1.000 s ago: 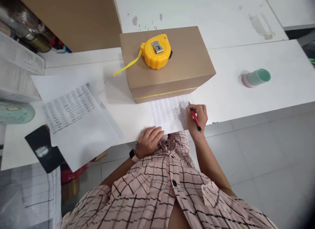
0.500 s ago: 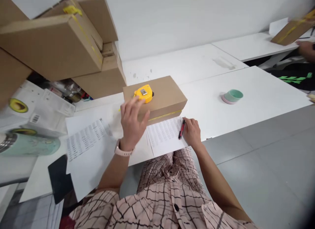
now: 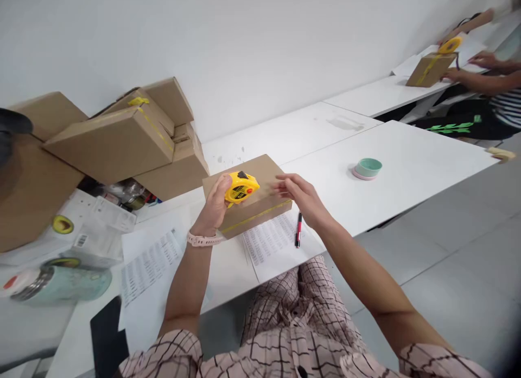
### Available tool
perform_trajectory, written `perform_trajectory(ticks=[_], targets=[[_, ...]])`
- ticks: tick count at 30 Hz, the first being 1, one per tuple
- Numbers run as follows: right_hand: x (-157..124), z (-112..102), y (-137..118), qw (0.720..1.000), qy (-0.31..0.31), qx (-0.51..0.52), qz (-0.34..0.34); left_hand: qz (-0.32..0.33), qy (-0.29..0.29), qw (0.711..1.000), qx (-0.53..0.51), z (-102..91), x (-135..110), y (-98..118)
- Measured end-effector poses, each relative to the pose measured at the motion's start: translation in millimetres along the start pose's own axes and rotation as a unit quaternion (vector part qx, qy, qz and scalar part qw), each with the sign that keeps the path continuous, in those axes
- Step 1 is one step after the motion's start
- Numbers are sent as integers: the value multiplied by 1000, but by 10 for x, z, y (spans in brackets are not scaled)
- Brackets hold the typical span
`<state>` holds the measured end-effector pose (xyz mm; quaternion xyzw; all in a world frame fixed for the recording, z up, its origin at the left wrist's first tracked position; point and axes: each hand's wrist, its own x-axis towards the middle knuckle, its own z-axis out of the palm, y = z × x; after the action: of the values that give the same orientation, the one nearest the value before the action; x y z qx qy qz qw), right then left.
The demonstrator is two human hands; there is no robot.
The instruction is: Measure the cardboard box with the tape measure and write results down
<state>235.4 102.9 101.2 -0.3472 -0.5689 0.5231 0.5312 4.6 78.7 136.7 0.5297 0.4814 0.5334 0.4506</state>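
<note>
My left hand point(image 3: 214, 207) grips a yellow tape measure point(image 3: 241, 188) with a black label and a red button, held over the left part of a closed cardboard box point(image 3: 262, 169). My right hand point(image 3: 303, 199) holds nothing; its fingers are stretched out, slightly blurred, toward the tape measure above the box's right side. The box lies on the white table point(image 3: 325, 188) with yellow tape along its front. In front of it is a printed sheet point(image 3: 271, 245), partly under the box. A red and black pen point(image 3: 298, 230) lies on that sheet.
Cardboard boxes point(image 3: 114, 142) are piled at the left. More printed sheets point(image 3: 150, 264), a mint bottle point(image 3: 69, 284) and a dark flat object point(image 3: 106, 334) lie near. A green bowl point(image 3: 368, 167) stands to the right. Other people's hands work at a box point(image 3: 429, 70) far right.
My left hand has picked up the tape measure from the box top. My right hand has left the sheet beside the pen and moved up over the box. The view has shifted.
</note>
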Motion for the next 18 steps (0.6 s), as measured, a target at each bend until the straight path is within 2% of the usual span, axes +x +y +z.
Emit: perform_trajectory(ticks=[2, 3, 9, 13, 16, 18], targets=[[186, 123, -173, 992, -77, 64, 73, -7, 7, 1000, 0, 4, -10, 34], [263, 172, -224, 987, -96, 80, 99, -11, 9, 1000, -1, -6, -11, 44], [578, 371, -203, 962, -137, 119, 204, -14, 18, 1000, -3, -158, -22, 55], [709, 563, -107, 960, -162, 102, 202, -9, 17, 1000, 9, -225, 9, 35], [798, 687, -84, 970, -164, 90, 158, -9, 29, 999, -9, -259, 32, 43], [885, 682, -97, 975, -154, 91, 131, -11, 44, 999, -17, -317, 27, 61]])
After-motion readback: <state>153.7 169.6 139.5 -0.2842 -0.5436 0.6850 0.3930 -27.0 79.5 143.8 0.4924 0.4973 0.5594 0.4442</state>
